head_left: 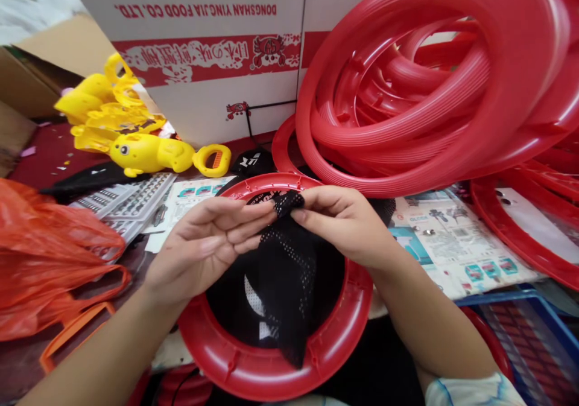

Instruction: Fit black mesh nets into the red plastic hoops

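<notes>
A piece of black mesh fabric hangs over a red plastic ring. My right hand pinches the top of this fabric between thumb and fingers. The outstretched fingers of my left hand touch the fabric's edge, with the thumb apart from them. More black fabric with white marks spans the inside of the ring. Part of the ring's far side is hidden behind my hands.
Several red rings are heaped at the right. Yellow plastic toy parts lie at the back left, before a white carton. An orange plastic bag is at left, a blue basket at lower right. Printed sheets cover the table.
</notes>
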Demonstrator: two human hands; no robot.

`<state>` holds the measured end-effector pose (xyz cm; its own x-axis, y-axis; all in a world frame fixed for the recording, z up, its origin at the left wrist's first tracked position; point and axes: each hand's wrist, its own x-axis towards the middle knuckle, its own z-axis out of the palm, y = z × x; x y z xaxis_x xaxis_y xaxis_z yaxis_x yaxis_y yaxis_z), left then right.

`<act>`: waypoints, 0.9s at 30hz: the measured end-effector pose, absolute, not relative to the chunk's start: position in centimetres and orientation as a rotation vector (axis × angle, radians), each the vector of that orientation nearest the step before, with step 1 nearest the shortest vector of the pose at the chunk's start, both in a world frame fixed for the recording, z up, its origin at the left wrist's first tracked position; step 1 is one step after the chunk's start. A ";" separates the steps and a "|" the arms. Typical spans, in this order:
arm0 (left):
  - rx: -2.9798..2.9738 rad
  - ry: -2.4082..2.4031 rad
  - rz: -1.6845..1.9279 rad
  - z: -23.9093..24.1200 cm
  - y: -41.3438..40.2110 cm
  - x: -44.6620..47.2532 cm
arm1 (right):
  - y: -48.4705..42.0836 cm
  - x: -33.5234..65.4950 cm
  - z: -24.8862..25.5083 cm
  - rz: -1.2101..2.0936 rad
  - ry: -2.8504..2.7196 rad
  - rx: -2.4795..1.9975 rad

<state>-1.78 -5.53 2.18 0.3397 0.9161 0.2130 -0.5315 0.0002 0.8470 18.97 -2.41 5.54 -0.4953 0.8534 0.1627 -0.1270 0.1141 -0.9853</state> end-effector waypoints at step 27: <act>1.996 0.893 0.717 1.4 -5.9 -2.2 | -2.5 19.5 6.1 1.533 -2.294 -0.208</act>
<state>-2.17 -5.87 1.43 0.5869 0.7934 0.1613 0.3290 -0.4158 0.8478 19.47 -2.51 6.14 -0.9199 0.3227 0.2229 -0.0825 0.3963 -0.9144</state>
